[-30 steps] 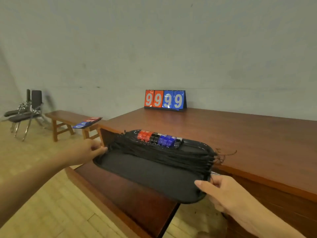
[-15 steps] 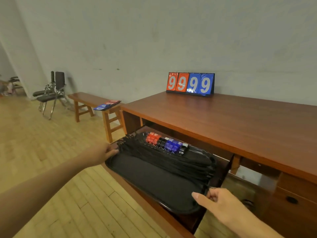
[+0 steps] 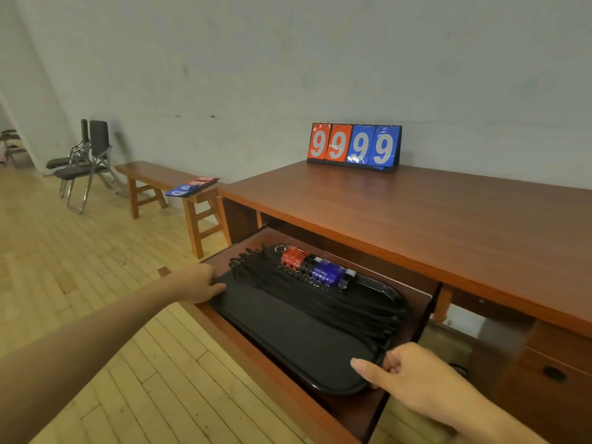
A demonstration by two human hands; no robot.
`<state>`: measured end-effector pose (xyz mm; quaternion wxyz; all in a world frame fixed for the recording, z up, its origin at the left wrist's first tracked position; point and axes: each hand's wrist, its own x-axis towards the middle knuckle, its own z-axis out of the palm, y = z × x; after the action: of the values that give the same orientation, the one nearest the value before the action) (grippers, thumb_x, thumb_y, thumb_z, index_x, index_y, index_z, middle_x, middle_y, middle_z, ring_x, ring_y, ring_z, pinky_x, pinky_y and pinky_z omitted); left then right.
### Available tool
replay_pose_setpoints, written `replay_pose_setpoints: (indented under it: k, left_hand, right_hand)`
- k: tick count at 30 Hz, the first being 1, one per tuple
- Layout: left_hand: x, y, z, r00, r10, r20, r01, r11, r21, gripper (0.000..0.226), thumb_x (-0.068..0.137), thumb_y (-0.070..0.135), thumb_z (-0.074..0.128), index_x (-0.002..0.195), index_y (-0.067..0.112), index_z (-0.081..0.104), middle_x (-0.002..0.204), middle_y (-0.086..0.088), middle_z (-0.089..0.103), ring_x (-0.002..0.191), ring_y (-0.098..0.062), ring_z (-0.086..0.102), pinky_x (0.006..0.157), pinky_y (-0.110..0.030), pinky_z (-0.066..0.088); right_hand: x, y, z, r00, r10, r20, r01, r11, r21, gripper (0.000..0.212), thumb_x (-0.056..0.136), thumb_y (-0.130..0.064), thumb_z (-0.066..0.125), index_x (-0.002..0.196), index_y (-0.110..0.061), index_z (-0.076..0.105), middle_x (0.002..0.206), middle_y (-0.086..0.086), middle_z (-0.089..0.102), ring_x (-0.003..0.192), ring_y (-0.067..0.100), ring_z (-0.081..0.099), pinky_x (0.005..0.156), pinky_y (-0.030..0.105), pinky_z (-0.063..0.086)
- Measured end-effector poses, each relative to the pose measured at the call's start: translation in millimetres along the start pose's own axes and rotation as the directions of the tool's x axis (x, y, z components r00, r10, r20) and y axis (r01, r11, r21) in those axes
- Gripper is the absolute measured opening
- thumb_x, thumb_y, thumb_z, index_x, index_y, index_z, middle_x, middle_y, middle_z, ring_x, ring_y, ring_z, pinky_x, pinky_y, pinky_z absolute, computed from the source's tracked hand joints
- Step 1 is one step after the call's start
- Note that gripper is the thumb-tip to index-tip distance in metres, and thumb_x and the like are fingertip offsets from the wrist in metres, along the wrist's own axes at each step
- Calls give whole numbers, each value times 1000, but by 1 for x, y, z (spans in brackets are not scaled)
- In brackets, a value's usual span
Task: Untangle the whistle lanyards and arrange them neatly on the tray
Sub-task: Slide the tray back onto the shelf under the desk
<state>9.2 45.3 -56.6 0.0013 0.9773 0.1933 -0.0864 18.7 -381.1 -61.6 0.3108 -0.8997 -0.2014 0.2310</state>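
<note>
Two hands: left hand (image 3: 200,283) grips the tray (image 3: 288,341) at its left end, right hand (image 3: 407,370) pinches the near right rim.
Tray place: low on the pull-out shelf (image 3: 362,411) under the desk (image 3: 416,216).
Lanyards (image 3: 320,299): soft black cords, loose, likely to slide.
Whistles (image 3: 317,267): light, hard, rowed at the far edge.
Hold: both short ends, kept level.

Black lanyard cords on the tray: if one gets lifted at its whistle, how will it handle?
The lanyard cords look thin and limp, so one would likely dangle and sag. They lie packed side by side, so neighbours may drag along. The whistles look like small plastic, probably light, and might slide on the tray.
</note>
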Motion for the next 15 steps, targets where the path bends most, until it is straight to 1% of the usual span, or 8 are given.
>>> replay_pose_setpoints:
  k: [2,4,6,7,8,11,13,15]
  left_hand:
    - [-17,3,-13,993,72,93,-71,997,-10,53,96,62,49,126,19,60,119,-3,65,104,-17,64,92,-31,55]
    - [-37,3,-24,969,91,229,-86,996,-30,86,85,74,54,152,23,35,149,-5,41,130,-23,52,107,-34,47]
    - [-55,2,-28,950,97,296,-102,995,2,126,57,94,56,159,36,11,161,-3,11,137,-27,45,113,-39,43]
    - [-62,2,-27,954,122,273,-132,991,19,135,44,98,53,158,41,10,161,-1,7,134,-25,47,111,-37,45]
    - [-66,2,-23,962,153,227,-171,984,58,133,42,98,52,157,44,12,160,0,9,129,-21,51,107,-35,48]
    - [-64,6,-11,958,286,32,-286,937,200,105,69,77,69,154,42,18,148,5,23,117,-14,54,93,-28,55]
    - [-62,10,-8,942,331,-56,-312,925,218,102,73,71,71,153,40,17,144,6,26,112,-10,52,86,-24,56]
    - [-61,15,-6,930,347,-117,-321,926,199,103,74,69,71,154,37,16,144,6,27,108,-8,53,82,-22,57]
  right_hand:
    - [-3,-4,-3,1000,-19,19,21,994,-105,70,74,-85,50,69,-20,76,45,-6,48,44,5,44,51,22,36]
    - [-5,-5,-4,999,-45,-16,41,985,-168,65,79,-81,50,69,-21,72,49,-9,59,47,4,52,57,25,48]
    - [-7,-5,-1,989,-100,-111,64,954,-293,65,81,-82,45,69,-21,63,57,-5,61,53,7,57,64,30,54]
    - [-9,-8,1,979,-133,-156,67,926,-371,65,82,-83,41,70,-21,59,61,-4,63,56,8,59,65,29,54]
    - [-10,-11,4,968,-167,-190,68,896,-439,65,84,-83,36,72,-22,57,64,-4,63,60,8,60,65,28,55]
    - [-12,-22,18,919,-317,-236,137,815,-562,64,85,-84,24,78,-26,49,65,-6,59,61,6,58,66,28,54]
    - [-8,-26,26,882,-410,-234,193,766,-613,62,85,-85,19,80,-28,44,65,-7,57,58,6,57,63,29,55]
    - [-1,-30,29,865,-451,-219,227,742,-631,59,86,-83,19,83,-29,43,67,-7,57,59,5,57,63,29,55]
